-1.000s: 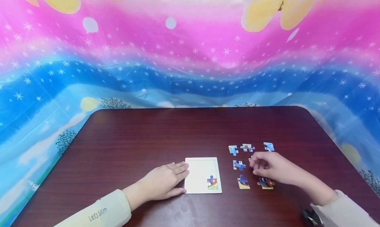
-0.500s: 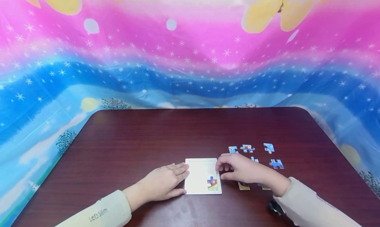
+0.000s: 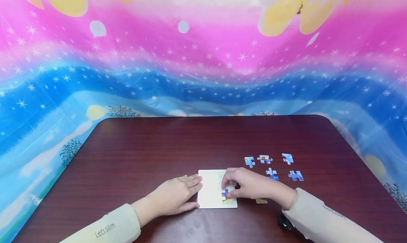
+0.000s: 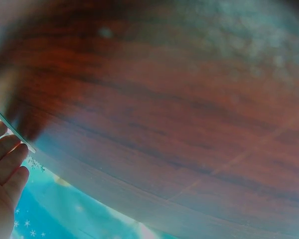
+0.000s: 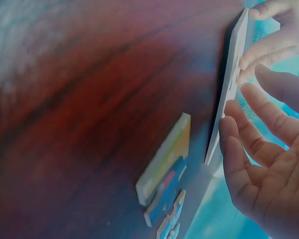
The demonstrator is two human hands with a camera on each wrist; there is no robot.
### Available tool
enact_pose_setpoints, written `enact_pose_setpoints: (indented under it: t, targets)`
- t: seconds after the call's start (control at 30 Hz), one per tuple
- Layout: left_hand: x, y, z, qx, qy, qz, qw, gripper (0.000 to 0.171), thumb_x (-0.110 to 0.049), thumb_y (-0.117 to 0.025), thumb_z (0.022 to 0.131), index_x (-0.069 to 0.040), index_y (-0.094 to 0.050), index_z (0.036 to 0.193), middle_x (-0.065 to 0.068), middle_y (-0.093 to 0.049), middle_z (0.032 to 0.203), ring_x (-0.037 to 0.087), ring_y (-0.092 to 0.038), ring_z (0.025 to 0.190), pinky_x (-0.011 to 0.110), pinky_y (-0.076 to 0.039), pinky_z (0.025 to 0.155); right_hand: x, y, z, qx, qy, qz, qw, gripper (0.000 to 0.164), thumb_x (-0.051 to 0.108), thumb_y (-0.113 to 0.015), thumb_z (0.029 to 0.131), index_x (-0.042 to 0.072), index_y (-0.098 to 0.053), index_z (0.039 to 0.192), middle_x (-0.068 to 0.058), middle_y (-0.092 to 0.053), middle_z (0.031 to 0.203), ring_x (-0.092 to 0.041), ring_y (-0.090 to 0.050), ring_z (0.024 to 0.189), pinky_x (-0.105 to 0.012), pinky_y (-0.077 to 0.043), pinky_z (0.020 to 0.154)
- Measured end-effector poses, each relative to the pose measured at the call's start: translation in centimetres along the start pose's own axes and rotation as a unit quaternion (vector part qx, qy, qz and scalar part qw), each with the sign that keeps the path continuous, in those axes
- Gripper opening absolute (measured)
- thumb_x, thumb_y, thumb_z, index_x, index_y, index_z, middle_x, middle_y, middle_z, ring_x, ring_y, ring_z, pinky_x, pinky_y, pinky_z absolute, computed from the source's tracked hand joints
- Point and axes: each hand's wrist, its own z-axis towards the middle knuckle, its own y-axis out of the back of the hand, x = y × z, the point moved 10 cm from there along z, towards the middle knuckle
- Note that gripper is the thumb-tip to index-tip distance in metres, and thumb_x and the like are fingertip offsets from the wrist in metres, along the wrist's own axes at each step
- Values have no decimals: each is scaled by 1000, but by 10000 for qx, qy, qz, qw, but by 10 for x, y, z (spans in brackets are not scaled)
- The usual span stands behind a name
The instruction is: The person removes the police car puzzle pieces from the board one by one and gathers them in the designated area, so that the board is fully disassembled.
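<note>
A white square puzzle board (image 3: 209, 191) lies on the table, with one colourful jigsaw piece (image 3: 227, 201) in its lower right corner. My left hand (image 3: 173, 195) lies flat at the board's left edge, its fingertips on the rim; the left wrist view shows its fingers (image 4: 10, 164) side by side. Over the board's right side is my right hand (image 3: 251, 183), fingers bent, thumb by the corner piece. The right wrist view shows its thumb and fingers (image 5: 244, 114) apart, with no piece visible between them. Whether it touches the corner piece is unclear.
Several loose jigsaw pieces (image 3: 272, 174) lie right of the board; my right hand and forearm hide part of this area. A yellow and blue piece (image 5: 164, 162) lies near in the right wrist view. Behind the dark wooden table (image 3: 152, 144) hangs a patterned cloth (image 3: 203, 70).
My right hand has moved left from the loose pieces onto the board's right side, near the corner piece. My left hand has stayed on the board's edge.
</note>
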Motion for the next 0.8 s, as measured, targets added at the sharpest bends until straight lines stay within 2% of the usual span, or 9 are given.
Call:
enact_pose_setpoints:
  t: [0.37, 0.8]
  targets:
    - [0, 1, 0, -42, 3, -50, 10000, 55, -48, -52, 100, -9, -60, 138, 7, -56, 146, 18, -52, 137, 37, -49, 108, 1, -8, 2, 43, -274, -296, 9992, 16, 10, -76, 85, 24, -72, 92, 12, -57, 99, -12, -49, 93, -21, -47, 75]
    - [-1, 3, 0, -136, -53, -52, 9999, 54, -47, -53, 100, -9, -61, 136, 7, -58, 144, 19, -54, 135, 37, -50, 107, 1, -10, 3, 88, -379, -139, 9991, 18, 8, -75, 84, 24, -70, 91, 11, -56, 99, -13, -49, 93, -22, -47, 76]
